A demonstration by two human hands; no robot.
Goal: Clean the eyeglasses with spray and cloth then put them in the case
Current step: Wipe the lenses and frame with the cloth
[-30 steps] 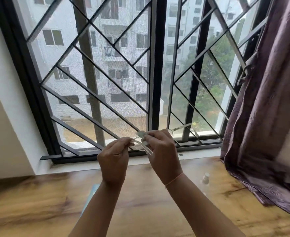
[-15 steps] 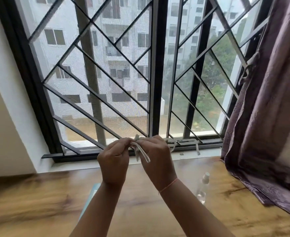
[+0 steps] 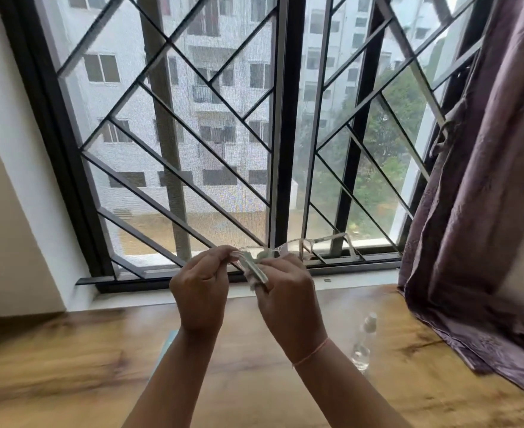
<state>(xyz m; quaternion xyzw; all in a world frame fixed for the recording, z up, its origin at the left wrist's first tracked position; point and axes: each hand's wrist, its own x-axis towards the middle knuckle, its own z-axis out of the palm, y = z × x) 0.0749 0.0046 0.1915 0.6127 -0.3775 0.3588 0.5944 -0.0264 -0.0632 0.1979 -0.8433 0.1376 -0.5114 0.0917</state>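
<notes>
Clear-framed eyeglasses (image 3: 304, 246) are held up in front of the window, one temple arm sticking out to the right. My left hand (image 3: 200, 291) pinches the frame's left end. My right hand (image 3: 288, 296) presses a small pale cloth (image 3: 262, 257) against the left lens. A small clear spray bottle (image 3: 362, 344) with a white cap stands on the wooden table, right of my right forearm. A light blue flat object (image 3: 167, 345), possibly the case, peeks out behind my left forearm and is mostly hidden.
The wooden table (image 3: 53, 366) runs under both arms up to a white window sill (image 3: 347, 281). A barred window fills the back. A purple curtain (image 3: 477, 242) hangs at the right and spills onto the table's right part.
The glasses tipped down and back up while the right hand rubbed the cloth along the lens. Both hands stayed at about the same spot above the table.
</notes>
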